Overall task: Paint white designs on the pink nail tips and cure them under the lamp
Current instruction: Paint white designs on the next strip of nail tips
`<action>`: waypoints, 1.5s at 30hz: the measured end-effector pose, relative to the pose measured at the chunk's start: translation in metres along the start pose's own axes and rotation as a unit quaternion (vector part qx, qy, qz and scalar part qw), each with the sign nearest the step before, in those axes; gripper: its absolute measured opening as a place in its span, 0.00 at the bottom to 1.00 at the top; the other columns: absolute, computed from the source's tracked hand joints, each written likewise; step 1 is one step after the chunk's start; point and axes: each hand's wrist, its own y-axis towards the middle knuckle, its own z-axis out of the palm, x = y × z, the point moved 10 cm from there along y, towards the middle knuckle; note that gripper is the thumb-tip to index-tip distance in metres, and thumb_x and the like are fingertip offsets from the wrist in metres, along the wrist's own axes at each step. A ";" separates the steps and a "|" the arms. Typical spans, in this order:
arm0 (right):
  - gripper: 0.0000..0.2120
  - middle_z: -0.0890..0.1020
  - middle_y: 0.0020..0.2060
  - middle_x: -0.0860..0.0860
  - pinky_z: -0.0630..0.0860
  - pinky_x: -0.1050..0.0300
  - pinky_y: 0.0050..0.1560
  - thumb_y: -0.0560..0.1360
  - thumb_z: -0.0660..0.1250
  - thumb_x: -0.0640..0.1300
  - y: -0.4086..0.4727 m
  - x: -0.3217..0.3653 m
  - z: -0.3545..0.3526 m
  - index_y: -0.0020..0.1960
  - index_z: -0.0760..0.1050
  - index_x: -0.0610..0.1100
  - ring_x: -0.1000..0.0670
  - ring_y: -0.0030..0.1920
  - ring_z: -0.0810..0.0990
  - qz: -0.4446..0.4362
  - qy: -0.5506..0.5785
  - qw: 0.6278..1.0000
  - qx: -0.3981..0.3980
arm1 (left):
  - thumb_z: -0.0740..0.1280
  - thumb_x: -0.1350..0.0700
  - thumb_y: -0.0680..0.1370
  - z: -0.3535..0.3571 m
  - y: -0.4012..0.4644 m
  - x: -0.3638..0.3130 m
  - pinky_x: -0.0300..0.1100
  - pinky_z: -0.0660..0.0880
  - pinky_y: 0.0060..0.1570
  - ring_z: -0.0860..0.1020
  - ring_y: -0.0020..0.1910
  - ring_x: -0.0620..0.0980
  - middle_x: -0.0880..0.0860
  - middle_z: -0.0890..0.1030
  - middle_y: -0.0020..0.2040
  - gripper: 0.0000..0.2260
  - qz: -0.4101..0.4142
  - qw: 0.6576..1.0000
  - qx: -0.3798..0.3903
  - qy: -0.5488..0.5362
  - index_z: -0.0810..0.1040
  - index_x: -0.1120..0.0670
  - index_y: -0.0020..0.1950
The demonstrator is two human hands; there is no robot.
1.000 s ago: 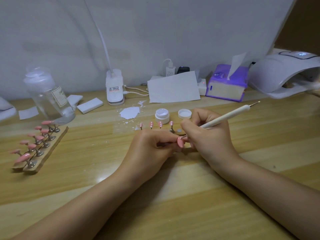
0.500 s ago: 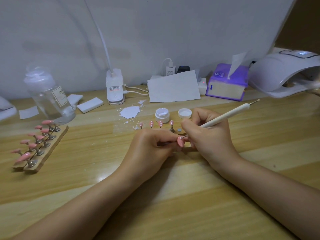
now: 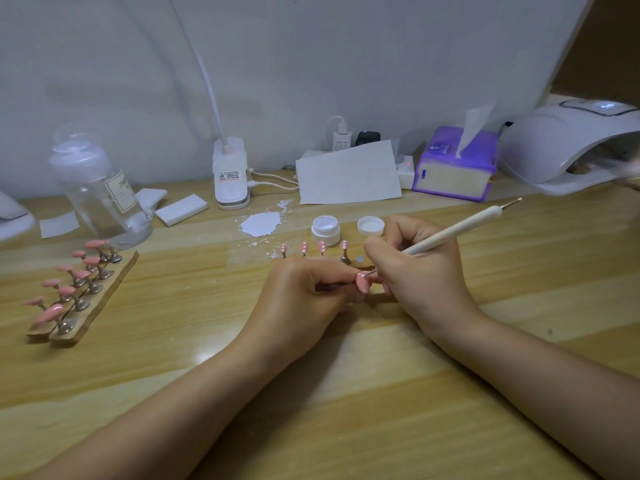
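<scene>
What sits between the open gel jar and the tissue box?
Head view: only the jar's white lid, right of the gel jar; then bare table up to the tissue box.

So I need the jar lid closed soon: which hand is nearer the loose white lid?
Right. The right hand, gripping the dotting pen, sits just beside the lid; the left hand is farther, lower left.

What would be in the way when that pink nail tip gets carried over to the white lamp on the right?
Nothing visible blocks it. The nail tip, held by the left hand, would travel right over bare table to the lamp. Only the right hand and its dotting pen sit on that side.
</scene>
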 end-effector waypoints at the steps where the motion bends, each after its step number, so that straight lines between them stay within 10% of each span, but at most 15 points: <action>1: 0.18 0.59 0.20 0.46 0.70 0.48 0.29 0.67 0.63 0.29 0.000 0.000 0.000 0.27 0.54 0.37 0.56 0.16 0.72 -0.001 -0.002 1.000 0.002 | 0.70 0.66 0.71 0.000 0.000 -0.001 0.39 0.73 0.35 0.72 0.30 0.37 0.52 0.83 0.35 0.06 0.002 1.000 -0.001 0.002 0.84 0.57 0.40; 45: 0.15 0.60 0.20 0.46 0.69 0.48 0.29 0.66 0.63 0.31 0.000 0.001 -0.003 0.27 0.59 0.34 0.57 0.17 0.68 -0.007 -0.024 1.000 -0.016 | 0.70 0.65 0.71 0.000 0.000 0.001 0.45 0.75 0.36 0.74 0.32 0.41 0.52 0.83 0.36 0.07 0.006 1.000 -0.001 -0.001 0.85 0.54 0.40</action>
